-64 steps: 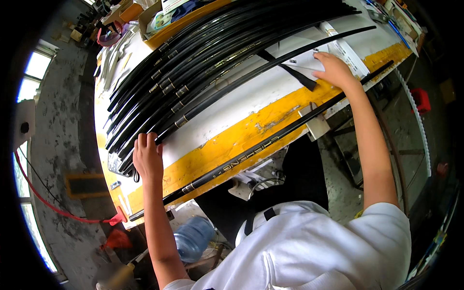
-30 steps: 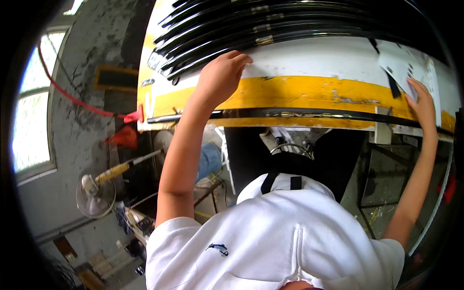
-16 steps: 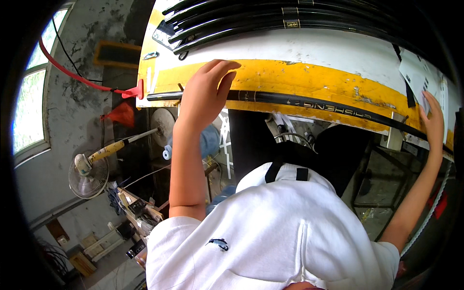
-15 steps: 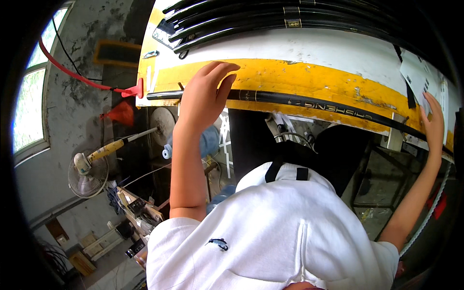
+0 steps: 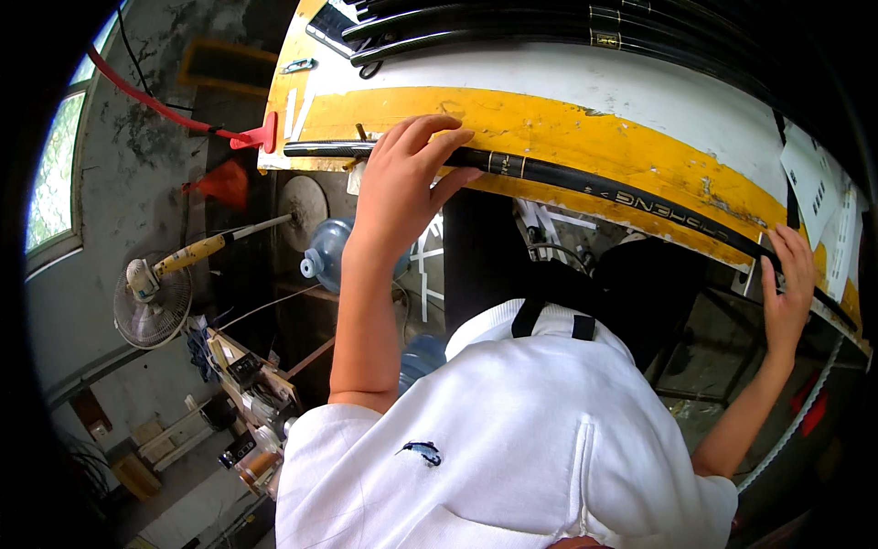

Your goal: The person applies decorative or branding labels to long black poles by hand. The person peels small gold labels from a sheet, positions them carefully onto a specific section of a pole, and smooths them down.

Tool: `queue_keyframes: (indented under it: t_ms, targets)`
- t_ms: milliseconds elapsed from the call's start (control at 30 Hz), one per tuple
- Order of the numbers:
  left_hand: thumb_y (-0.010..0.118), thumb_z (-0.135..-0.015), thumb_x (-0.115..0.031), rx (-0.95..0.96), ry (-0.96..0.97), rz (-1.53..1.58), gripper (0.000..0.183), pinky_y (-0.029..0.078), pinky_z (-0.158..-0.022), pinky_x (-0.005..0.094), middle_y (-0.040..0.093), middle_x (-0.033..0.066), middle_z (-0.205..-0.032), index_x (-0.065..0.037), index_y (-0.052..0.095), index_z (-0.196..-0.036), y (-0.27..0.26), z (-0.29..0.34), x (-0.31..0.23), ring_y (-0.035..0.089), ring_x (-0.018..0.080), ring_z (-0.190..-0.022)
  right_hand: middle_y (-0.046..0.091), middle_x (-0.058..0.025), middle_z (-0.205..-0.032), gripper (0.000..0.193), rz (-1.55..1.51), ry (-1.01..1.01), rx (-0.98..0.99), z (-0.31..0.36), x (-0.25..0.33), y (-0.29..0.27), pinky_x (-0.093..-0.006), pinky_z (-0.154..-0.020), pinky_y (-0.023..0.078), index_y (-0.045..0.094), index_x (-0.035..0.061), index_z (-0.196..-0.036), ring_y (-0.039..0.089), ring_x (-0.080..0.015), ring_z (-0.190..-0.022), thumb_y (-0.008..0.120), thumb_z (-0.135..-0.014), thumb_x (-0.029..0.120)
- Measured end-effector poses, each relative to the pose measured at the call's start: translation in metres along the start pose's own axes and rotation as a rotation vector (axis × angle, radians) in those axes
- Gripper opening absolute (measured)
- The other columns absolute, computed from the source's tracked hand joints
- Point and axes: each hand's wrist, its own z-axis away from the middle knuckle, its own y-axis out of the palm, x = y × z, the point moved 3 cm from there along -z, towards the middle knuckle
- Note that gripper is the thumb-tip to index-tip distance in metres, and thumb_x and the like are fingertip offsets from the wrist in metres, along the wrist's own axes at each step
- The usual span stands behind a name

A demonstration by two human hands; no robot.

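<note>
- The worktop fills the top of the view: a white surface with a broad, worn yellow band along its near edge.
- A bundle of long black rods lies lengthwise along the far part of the worktop, side by side, some with small gold bands.
- A single long black rod runs along the near edge of the worktop, over the lower margin of the yellow band, from near the left corner across to the right end; it carries pale lettering and a gold ring near the left hand.
- The left hand rests on this rod close to its left end. The fingers are spread and curled over the rod and the thumb sits below it, a loose grip around the shaft rather than a tight fist.
- The right hand is at the rod's right end, at the near right edge of the worktop. Its fingers lie against the rod, bent; whether the grip fully closes round it I cannot tell.
- White paper sheets with dark print lie on the right end of the worktop, just beyond the right hand.
- Under the left corner of the worktop stand a blue water bottle, a round fan on the floor to the left, and a red-ended cable slanting towards the corner.
</note>
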Motion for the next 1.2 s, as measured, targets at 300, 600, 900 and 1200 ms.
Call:
queue_keyframes:
  t_ms: [300, 600, 900, 1200]
  targets:
    - [0.078, -0.07, -0.012, -0.083, -0.016, 0.107, 0.044, 0.047, -0.093, 0.0387, 0.064, 0.0055, -0.115, -0.009, 0.063, -0.111, 0.013, 0.005, 0.008, 0.059, 0.028, -0.108, 0.063, -0.0054, -0.122, 0.032, -0.079, -0.019, -0.002, -0.007, 0.023, 0.012, -0.0395, -0.105, 0.037, 0.065, 0.008, -0.117, 0.054, -0.0256, -0.12, 0.067, -0.085, 0.007]
    - [0.075, -0.069, -0.011, -0.277, 0.097, 0.085, 0.031, 0.044, -0.098, 0.043, 0.066, 0.0034, -0.103, -0.008, 0.062, -0.096, 0.024, 0.01, 0.015, 0.06, 0.0254, -0.108, 0.066, -0.0077, -0.115, 0.032, -0.111, -0.012, -0.071, -0.007, 0.035, 0.011, -0.0374, -0.1, 0.042, 0.066, 0.0039, -0.111, 0.058, -0.0256, -0.114, 0.069, -0.08, -0.004]
    - [0.07, -0.065, -0.005, -0.332, 0.14, 0.142, 0.029, 0.046, -0.093, 0.0408, 0.067, 0.0031, -0.097, -0.008, 0.059, -0.092, 0.032, 0.008, 0.017, 0.063, 0.024, -0.1, 0.067, -0.01, -0.112, 0.029, -0.271, 0.081, -0.121, -0.009, 0.041, 0.018, -0.0374, -0.098, 0.044, 0.064, -0.0002, -0.104, 0.06, -0.0264, -0.109, 0.067, -0.078, -0.012]
    - [0.08, -0.068, -0.011, -0.31, 0.128, 0.183, 0.034, 0.045, -0.095, 0.0392, 0.07, 0.0057, -0.102, -0.008, 0.064, -0.098, 0.033, 0.01, 0.019, 0.065, 0.0256, -0.103, 0.067, -0.0095, -0.112, 0.031, -0.237, 0.073, -0.1, -0.006, 0.039, 0.021, -0.0371, -0.097, 0.045, 0.064, 0.0023, -0.108, 0.061, -0.0254, -0.11, 0.066, -0.08, -0.011]
